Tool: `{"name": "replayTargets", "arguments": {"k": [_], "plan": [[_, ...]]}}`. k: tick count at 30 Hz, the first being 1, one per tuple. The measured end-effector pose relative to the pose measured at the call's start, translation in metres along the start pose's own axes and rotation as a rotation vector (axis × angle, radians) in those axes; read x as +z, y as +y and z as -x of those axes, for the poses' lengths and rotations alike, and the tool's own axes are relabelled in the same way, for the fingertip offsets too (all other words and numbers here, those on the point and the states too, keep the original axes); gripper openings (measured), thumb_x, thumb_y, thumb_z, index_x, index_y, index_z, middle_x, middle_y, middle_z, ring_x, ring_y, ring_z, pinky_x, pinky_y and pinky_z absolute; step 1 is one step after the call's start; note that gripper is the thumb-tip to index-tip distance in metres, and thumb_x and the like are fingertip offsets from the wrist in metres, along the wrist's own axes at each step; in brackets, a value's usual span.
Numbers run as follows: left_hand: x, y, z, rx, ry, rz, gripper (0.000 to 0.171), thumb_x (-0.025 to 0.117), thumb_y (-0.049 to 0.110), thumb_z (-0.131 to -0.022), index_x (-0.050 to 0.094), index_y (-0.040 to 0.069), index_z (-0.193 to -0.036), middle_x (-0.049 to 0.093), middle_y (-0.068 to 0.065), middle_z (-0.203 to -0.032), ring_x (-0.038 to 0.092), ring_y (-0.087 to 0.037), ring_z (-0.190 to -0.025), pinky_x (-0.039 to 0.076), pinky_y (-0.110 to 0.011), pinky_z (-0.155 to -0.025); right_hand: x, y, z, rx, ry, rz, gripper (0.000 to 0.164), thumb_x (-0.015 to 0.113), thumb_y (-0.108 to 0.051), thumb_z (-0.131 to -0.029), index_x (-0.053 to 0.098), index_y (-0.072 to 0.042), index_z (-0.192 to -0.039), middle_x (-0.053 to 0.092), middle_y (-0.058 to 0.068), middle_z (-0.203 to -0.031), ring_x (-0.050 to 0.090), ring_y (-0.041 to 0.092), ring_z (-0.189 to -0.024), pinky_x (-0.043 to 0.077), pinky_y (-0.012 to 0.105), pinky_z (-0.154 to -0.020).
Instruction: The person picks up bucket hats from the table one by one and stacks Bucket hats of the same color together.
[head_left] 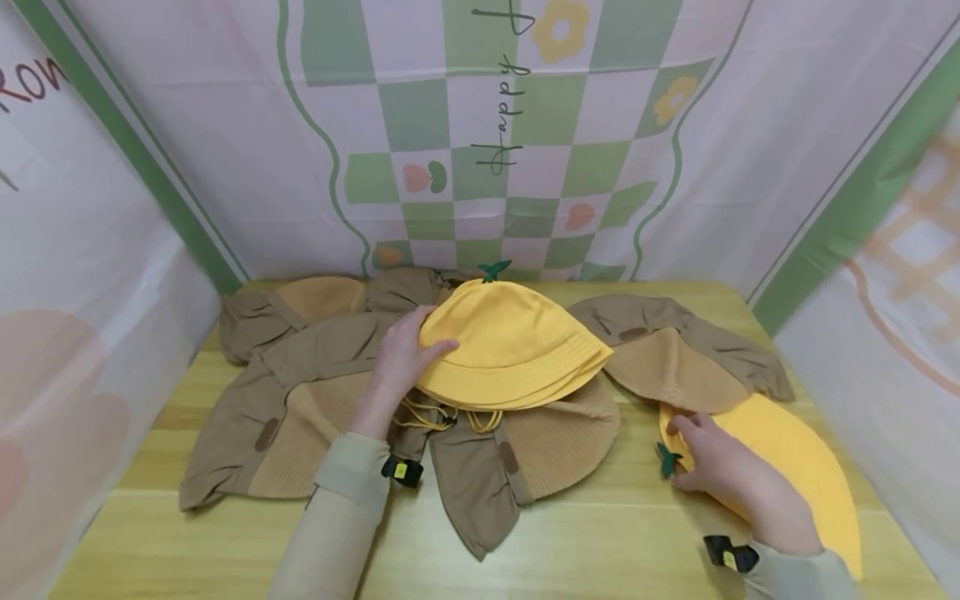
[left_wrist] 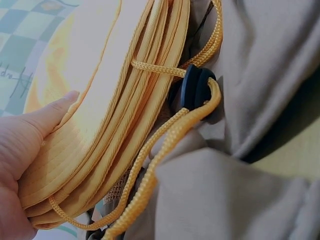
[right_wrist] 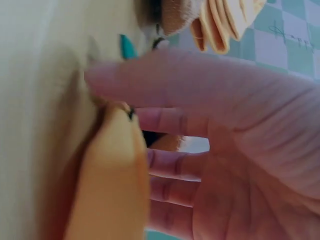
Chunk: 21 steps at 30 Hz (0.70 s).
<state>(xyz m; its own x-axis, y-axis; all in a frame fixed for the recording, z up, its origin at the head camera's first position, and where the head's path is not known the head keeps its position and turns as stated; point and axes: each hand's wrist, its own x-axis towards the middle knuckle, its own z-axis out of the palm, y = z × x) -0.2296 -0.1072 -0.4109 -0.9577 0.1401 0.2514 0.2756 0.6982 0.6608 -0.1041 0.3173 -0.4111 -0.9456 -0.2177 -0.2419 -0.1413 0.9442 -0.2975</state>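
Note:
A nested stack of yellow bucket hats (head_left: 510, 342), topped by a green sprout (head_left: 495, 271), is held at its left side by my left hand (head_left: 405, 350). The left thumb lies over the brim in the left wrist view, where the layered brims (left_wrist: 145, 100) show. Yellow cords (left_wrist: 165, 135) with a dark cord lock (left_wrist: 197, 87) hang beneath them. At the right, my right hand (head_left: 731, 471) grips another yellow hat (head_left: 795, 458) by its crown, close to its green sprout (head_left: 667, 460). That hat lies on its side, its thumb side near the tabletop in the right wrist view.
Brown-and-tan hats (head_left: 315, 417) spread across the wooden table (head_left: 585, 550) at the left. Another brown-and-tan one (head_left: 555, 442) lies under the yellow stack, and one more (head_left: 675, 350) touches the right yellow hat. Printed cloth walls (head_left: 255, 108) enclose the back and sides.

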Motion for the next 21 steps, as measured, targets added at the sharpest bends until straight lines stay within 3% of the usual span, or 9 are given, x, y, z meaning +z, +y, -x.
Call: {"name": "replayTargets", "arguments": {"k": [6,13,17,21], "plan": [[0.001,-0.001,0.0,0.005,0.003,-0.005,0.065,0.076,0.048,-0.085,0.057,0.012,-0.136,0.064,-0.012,-0.134,0.062,-0.035,-0.118,0.05,-0.051,-0.098,0.012,0.0,-0.002,-0.056,0.134,0.09,0.046,0.082,0.006,-0.066,0.052,-0.001,-0.102,0.051,0.022,-0.102,0.05,0.025,-0.075,0.044,0.037,-0.063],[0.001,-0.001,0.0,0.003,0.004,-0.011,0.065,0.075,0.049,-0.085,0.057,0.012,-0.136,0.065,-0.011,-0.133,0.063,-0.035,-0.117,0.051,-0.051,-0.098,0.007,0.002,-0.005,-0.077,0.18,0.14,0.037,0.071,0.016,-0.068,0.058,0.0,-0.098,0.06,0.018,-0.094,0.059,0.029,-0.077,0.051,0.045,-0.067],[0.001,-0.001,0.0,0.001,0.002,-0.016,0.066,0.075,0.05,-0.085,0.057,0.012,-0.136,0.065,-0.011,-0.133,0.063,-0.035,-0.118,0.05,-0.051,-0.098,-0.005,0.001,-0.003,-0.034,0.211,0.143,0.027,0.063,0.015,-0.079,0.065,0.004,-0.104,0.069,0.025,-0.1,0.066,0.041,-0.087,0.054,0.055,-0.076],[0.001,-0.001,-0.001,-0.001,0.0,-0.011,0.065,0.075,0.049,-0.085,0.057,0.012,-0.136,0.065,-0.011,-0.133,0.063,-0.034,-0.118,0.05,-0.05,-0.099,-0.02,0.0,0.003,0.029,0.262,0.153,0.025,0.057,0.009,-0.089,0.067,0.006,-0.112,0.068,0.031,-0.106,0.065,0.051,-0.09,0.052,0.061,-0.075]]}}
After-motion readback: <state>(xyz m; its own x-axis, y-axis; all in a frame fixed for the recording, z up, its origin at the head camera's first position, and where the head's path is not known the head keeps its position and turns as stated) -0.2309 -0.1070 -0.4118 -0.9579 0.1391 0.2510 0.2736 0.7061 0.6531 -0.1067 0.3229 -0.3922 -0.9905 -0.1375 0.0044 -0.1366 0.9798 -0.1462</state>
